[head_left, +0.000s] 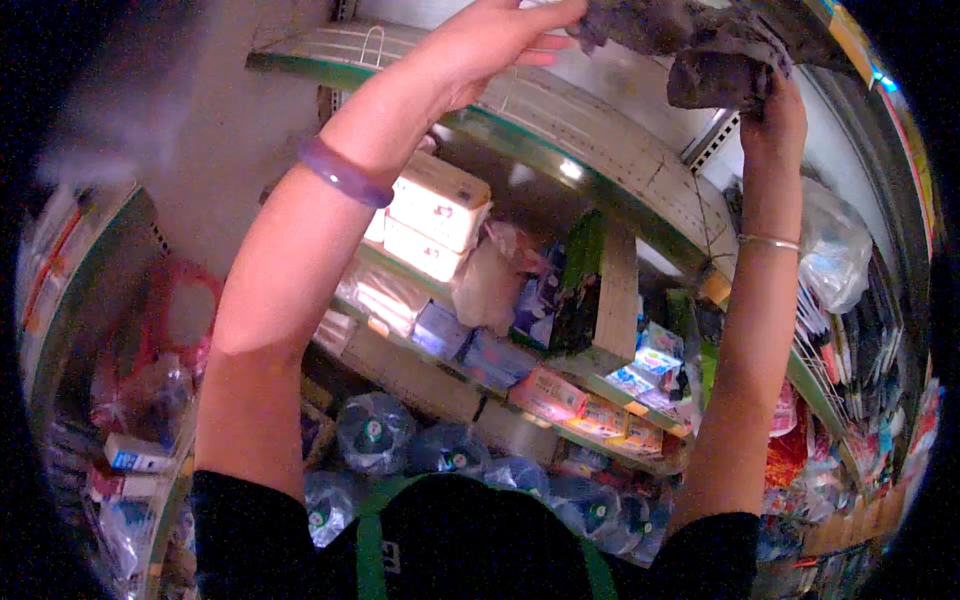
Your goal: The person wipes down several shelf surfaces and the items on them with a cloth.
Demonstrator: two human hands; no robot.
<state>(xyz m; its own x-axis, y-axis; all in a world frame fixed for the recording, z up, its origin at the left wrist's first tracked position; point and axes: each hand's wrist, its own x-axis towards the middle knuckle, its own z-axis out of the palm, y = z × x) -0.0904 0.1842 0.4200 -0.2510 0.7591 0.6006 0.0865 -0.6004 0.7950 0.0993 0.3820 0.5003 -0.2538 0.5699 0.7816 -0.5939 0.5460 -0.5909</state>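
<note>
Both my arms reach up to the top shelf. My right hand (779, 112) is closed round a dark grey, crumpled cloth (720, 80), which looks grimy. The cloth stretches leftward to my left hand (505, 40), whose upper fingertips meet its far end at the top edge of the picture. The lower fingers of that hand are extended and free of the cloth. Behind the cloth lies the dusty white shelf board (590, 115) with a green front edge. A purple bangle (345, 180) circles my left wrist; a thin bracelet (768, 242) is on the right.
Lower shelves hold white packs (430, 225), a beige bag (487, 285), an upright box (610, 290) and several small coloured boxes (548, 392). Large wrapped bottles (375, 432) stand beneath. Bagged goods (835, 245) hang at the right, and another shelf (75, 290) is at the left.
</note>
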